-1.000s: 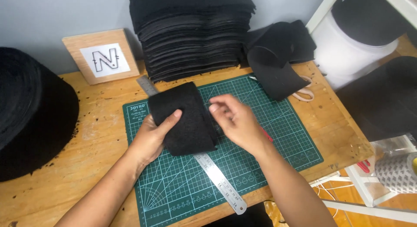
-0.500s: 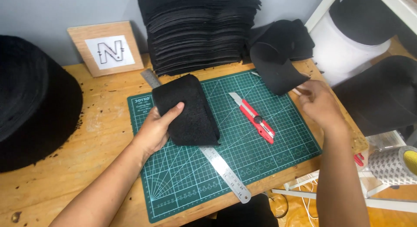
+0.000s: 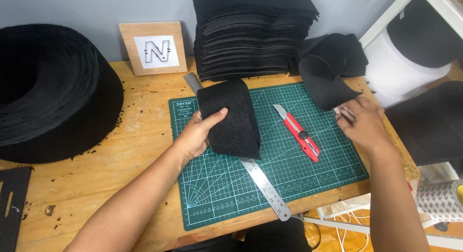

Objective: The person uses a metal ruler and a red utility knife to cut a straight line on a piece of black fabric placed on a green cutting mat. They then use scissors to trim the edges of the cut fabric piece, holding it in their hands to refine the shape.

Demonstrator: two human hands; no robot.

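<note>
Standing next to the bench here. The left hand (image 3: 200,133) is gripping a folded piece of black fuzzy fabric (image 3: 230,118), thumb on top and fingers wrapped under its left edge, holding it down on the green cutting mat (image 3: 289,184). The fabric lies across the upper left part of the mat, right on top of the steel ruler (image 3: 263,182), which pokes out both above and below it.

The right hand (image 3: 361,124) is off at the right edge of the mat, palm down, fingers loosely curled over something small and pale by a loose black scrap (image 3: 328,71). I honestly can't tell whether it's pinching that thing or just resting on it.

The red utility knife (image 3: 299,133) lies on the mat between the two hands, nobody touching it; it's too small to tell whether the blade is out.

Progress-wise, my read: a fair bit looks done already, since there's a tall stack of black cut pieces (image 3: 251,35) at the back against the wall. Plenty looks left too, judging by the fat black roll (image 3: 53,88) on the left of the wooden table (image 3: 120,165). The piece in hand doesn't look cut at this point, with the knife lying idle.
</note>
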